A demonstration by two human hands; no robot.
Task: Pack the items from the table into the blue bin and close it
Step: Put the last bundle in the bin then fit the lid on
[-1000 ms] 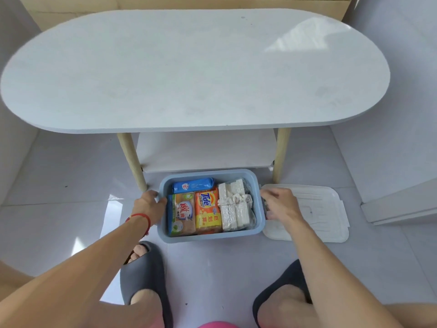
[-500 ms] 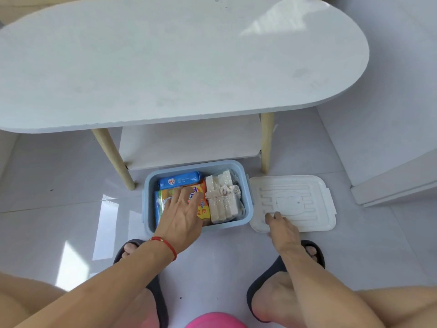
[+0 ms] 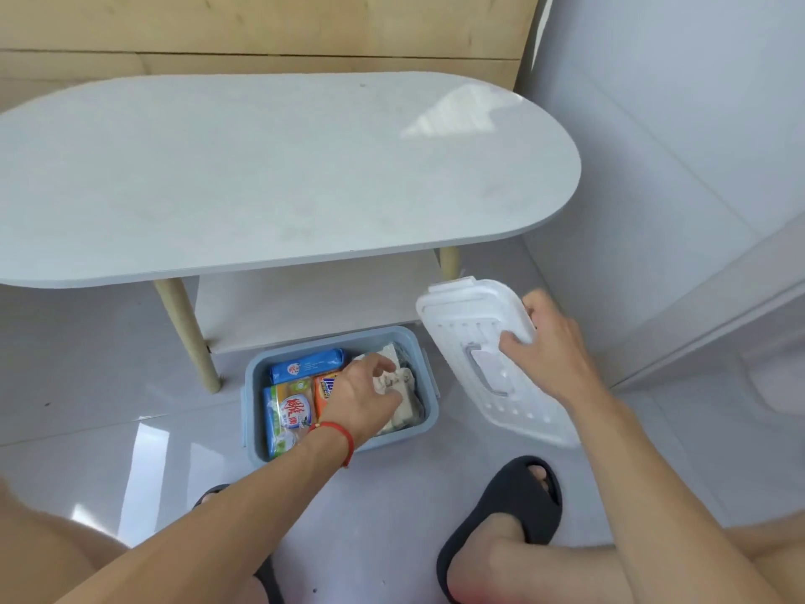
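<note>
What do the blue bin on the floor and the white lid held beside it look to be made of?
Blue rectangular bin: apparently moulded plastic, matte, with rounded corners and uniform colour. White ribbed lid: likely semi-glossy, slightly translucent plastic, with moulded ribs and an inset handle; the right hand holds it tilted.

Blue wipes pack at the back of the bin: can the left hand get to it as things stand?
Probably yes. The left hand is already inside the open blue bin, over the white blocks, and the blue wipes pack lies uncovered beside it. The right hand holds the lid off to the side.
</note>
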